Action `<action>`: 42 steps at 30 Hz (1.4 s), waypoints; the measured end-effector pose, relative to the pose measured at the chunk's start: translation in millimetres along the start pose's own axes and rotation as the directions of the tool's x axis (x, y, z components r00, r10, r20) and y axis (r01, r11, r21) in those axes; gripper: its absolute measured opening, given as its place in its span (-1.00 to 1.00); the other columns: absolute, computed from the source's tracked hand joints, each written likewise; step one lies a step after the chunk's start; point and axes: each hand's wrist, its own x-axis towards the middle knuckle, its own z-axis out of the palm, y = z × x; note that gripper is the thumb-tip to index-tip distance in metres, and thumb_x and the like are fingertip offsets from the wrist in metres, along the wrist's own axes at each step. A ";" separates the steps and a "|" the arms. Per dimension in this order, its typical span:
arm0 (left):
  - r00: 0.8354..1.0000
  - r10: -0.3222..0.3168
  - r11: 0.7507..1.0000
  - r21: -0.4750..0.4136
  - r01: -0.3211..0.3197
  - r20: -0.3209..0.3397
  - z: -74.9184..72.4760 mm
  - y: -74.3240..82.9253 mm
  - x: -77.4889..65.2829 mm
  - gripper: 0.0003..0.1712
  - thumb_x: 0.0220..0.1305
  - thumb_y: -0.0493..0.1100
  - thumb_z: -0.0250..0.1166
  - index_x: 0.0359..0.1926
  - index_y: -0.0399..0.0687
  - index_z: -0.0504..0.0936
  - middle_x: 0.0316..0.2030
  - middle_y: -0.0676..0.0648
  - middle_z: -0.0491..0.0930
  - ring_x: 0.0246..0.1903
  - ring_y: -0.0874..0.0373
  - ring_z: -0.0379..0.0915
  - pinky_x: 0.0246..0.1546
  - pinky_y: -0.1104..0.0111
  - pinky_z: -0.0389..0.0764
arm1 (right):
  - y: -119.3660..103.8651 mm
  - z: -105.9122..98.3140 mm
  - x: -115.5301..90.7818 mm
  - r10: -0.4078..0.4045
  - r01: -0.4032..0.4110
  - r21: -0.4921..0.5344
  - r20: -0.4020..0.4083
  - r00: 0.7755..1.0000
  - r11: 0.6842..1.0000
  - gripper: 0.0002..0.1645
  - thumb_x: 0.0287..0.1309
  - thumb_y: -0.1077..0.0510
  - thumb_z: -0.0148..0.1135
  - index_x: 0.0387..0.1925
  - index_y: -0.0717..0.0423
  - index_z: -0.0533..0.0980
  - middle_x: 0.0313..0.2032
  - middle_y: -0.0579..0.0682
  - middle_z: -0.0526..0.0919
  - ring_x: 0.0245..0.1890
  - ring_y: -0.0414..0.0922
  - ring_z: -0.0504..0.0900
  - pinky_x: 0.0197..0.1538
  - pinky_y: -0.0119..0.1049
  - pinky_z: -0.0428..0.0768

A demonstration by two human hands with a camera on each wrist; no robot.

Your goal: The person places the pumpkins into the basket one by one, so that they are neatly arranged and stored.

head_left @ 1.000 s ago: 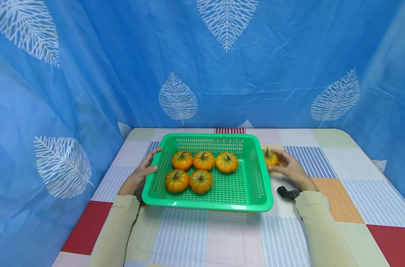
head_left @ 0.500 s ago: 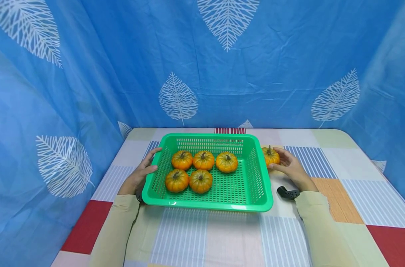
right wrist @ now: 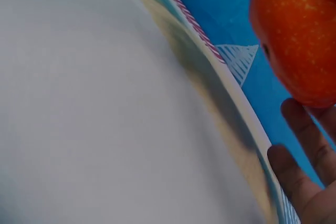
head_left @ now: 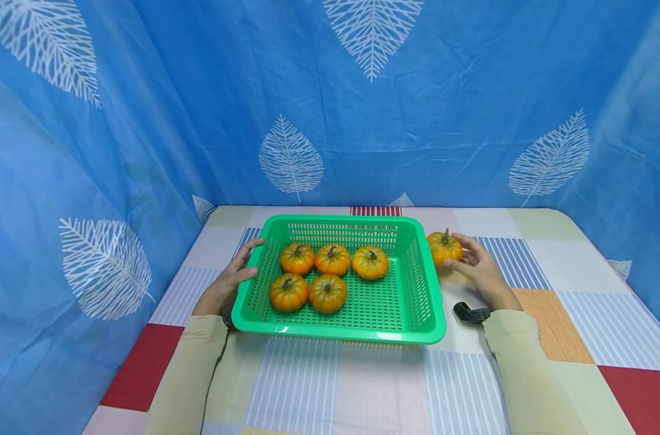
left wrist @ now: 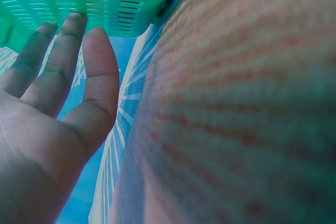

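A green plastic basket [head_left: 330,338] sits on the table with several small orange pumpkins [head_left: 328,294] inside, grouped toward its left and middle. My left hand [head_left: 229,281] is at the basket's left side, its fairly straight fingertips touching the perforated wall [left wrist: 105,3] in the left wrist view. Just outside the right rim, my right hand [head_left: 482,272] holds another small pumpkin [head_left: 444,248] between thumb and fingers, stem up. Seen from the right wrist, that pumpkin's smooth orange-red underside [right wrist: 296,35] is raised off the cloth, with fingers [right wrist: 310,135] under and beside it.
A patchwork tablecloth [head_left: 384,386] covers the table. Blue curtains [head_left: 449,121] with white leaf prints hang behind it and along the sides. A black strap device [head_left: 471,313] is on my right wrist.
The pumpkin in my right hand has risen and shifted slightly right, so more of it shows beyond the basket rim. My left hand and the basket stay put.
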 end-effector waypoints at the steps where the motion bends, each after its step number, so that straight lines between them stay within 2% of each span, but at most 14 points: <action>1: 1.000 -0.002 1.000 0.004 0.002 -0.003 -0.1 -0.3 0.0 -0.37 0.61 0.06 0.19 0.57 0.38 0.21 0.46 -0.23 0.24 0.21 0.28 0.48 0.19 0.38 0.66 | -0.1 -0.2 0.4 -0.003 0.003 0.010 -0.003 1.000 1.000 -0.11 0.49 0.26 0.35 0.66 0.27 0.14 0.42 0.11 0.34 0.14 -0.42 0.48 0.14 -0.68 0.53; 4: 1.000 -0.006 1.000 0.016 0.006 -0.010 -0.4 -1.3 -0.1 -0.35 0.61 0.07 0.19 0.58 0.34 0.19 0.50 -0.47 0.12 0.21 0.28 0.48 0.20 0.38 0.65 | -2.4 -0.4 0.5 -0.002 0.002 0.035 -0.014 1.000 0.999 -0.11 0.49 0.24 0.36 0.67 0.23 0.16 0.34 -0.11 0.37 0.16 -0.41 0.49 0.13 -0.67 0.55; 6: 1.000 -0.014 1.000 0.023 0.014 -0.015 -0.7 -1.8 -0.3 -0.34 0.61 0.08 0.19 0.59 0.33 0.19 0.51 -0.51 0.07 0.22 0.28 0.48 0.21 0.38 0.64 | -5.0 -0.6 -0.3 0.000 0.000 0.050 -0.019 1.000 0.999 -0.11 0.49 0.22 0.37 0.67 0.19 0.17 0.33 -0.20 0.37 0.18 -0.41 0.47 0.14 -0.67 0.55; 9: 0.999 -0.026 0.999 0.028 0.027 -0.018 -1.5 -2.3 -0.3 -0.34 0.60 0.09 0.19 0.58 0.36 0.19 0.50 -0.40 0.15 0.21 0.28 0.48 0.19 0.37 0.64 | -9.4 -0.5 -1.5 -0.006 0.008 0.089 -0.028 1.000 0.996 -0.13 0.48 0.22 0.38 0.65 0.17 0.20 0.32 -0.26 0.39 0.20 -0.38 0.48 0.15 -0.66 0.56; 13: 0.999 -0.031 1.000 -0.002 0.031 -0.010 -2.4 -2.4 0.3 -0.37 0.59 0.07 0.20 0.55 0.39 0.21 0.43 -0.15 0.27 0.19 0.24 0.50 0.15 0.34 0.68 | -12.5 -0.5 -0.8 -0.033 0.038 0.174 -0.034 0.999 0.984 -0.21 0.46 0.29 0.37 0.60 0.10 0.29 0.25 -0.26 0.47 0.19 -0.32 0.53 0.14 -0.63 0.60; 16: 0.999 -0.032 0.999 -0.026 0.032 -0.004 -2.2 -2.0 0.6 -0.37 0.59 0.06 0.22 0.54 0.40 0.22 0.41 -0.13 0.28 0.18 0.22 0.51 0.13 0.33 0.70 | -14.4 -0.7 -0.1 -0.055 0.062 0.210 -0.039 0.998 0.976 -0.26 0.45 0.32 0.37 0.55 0.05 0.34 0.25 -0.25 0.49 0.19 -0.31 0.54 0.14 -0.62 0.62; 22: 0.999 -0.048 0.998 -0.045 0.047 -0.011 -0.7 -2.2 0.7 -0.35 0.58 0.08 0.24 0.54 0.40 0.21 0.51 -0.47 0.07 0.19 0.22 0.50 0.14 0.33 0.70 | -21.2 -0.4 -0.6 -0.107 0.112 0.225 -0.037 0.994 0.968 -0.31 0.45 0.36 0.34 0.50 0.04 0.38 0.28 -0.22 0.48 0.21 -0.30 0.54 0.15 -0.60 0.64; 25: 0.998 -0.054 0.997 -0.056 0.053 -0.012 -0.4 -2.6 0.1 -0.35 0.57 0.08 0.24 0.54 0.42 0.21 0.54 -0.53 -0.02 0.20 0.22 0.49 0.15 0.32 0.70 | -24.7 -0.8 -0.9 -0.139 0.144 0.225 -0.034 0.990 0.964 -0.32 0.45 0.40 0.31 0.49 0.04 0.39 0.26 -0.22 0.49 0.20 -0.31 0.54 0.16 -0.61 0.63; 29: 0.999 -0.050 0.998 -0.049 0.049 -0.011 -0.9 -3.4 -0.5 -0.37 0.58 0.08 0.24 0.53 0.44 0.22 0.53 -0.46 0.04 0.20 0.23 0.49 0.16 0.31 0.70 | -28.2 -2.4 -0.2 -0.184 0.185 0.220 -0.022 0.983 0.958 -0.33 0.43 0.45 0.28 0.47 0.05 0.39 0.26 -0.23 0.51 0.20 -0.32 0.56 0.18 -0.62 0.61; 34: 0.999 -0.044 0.998 -0.052 0.044 -0.008 -1.1 -4.5 -0.3 -0.37 0.58 0.08 0.24 0.53 0.46 0.24 0.48 -0.26 0.18 0.20 0.22 0.50 0.15 0.30 0.71 | -35.0 -4.5 -0.9 -0.232 0.226 0.179 0.011 0.973 0.957 -0.31 0.43 0.47 0.27 0.49 0.08 0.39 0.27 -0.24 0.52 0.20 -0.34 0.58 0.20 -0.63 0.59; 39: 0.999 -0.047 0.997 -0.056 0.046 -0.011 -0.6 -3.9 -0.1 -0.36 0.58 0.09 0.25 0.54 0.45 0.24 0.48 -0.21 0.20 0.20 0.22 0.51 0.16 0.29 0.71 | -43.0 -6.0 -2.4 -0.272 0.258 0.172 0.068 0.960 0.951 -0.23 0.43 0.52 0.23 0.58 0.16 0.34 0.31 -0.23 0.52 0.20 -0.35 0.61 0.19 -0.59 0.62; 42: 0.999 -0.046 0.998 -0.048 0.045 -0.013 -0.9 -3.7 0.3 -0.37 0.58 0.08 0.24 0.54 0.44 0.24 0.47 -0.14 0.23 0.20 0.23 0.50 0.16 0.30 0.71 | -47.8 -6.0 -3.0 -0.281 0.261 0.172 0.103 0.954 0.950 -0.21 0.42 0.52 0.22 0.60 0.14 0.35 0.34 -0.24 0.51 0.21 -0.35 0.61 0.19 -0.57 0.64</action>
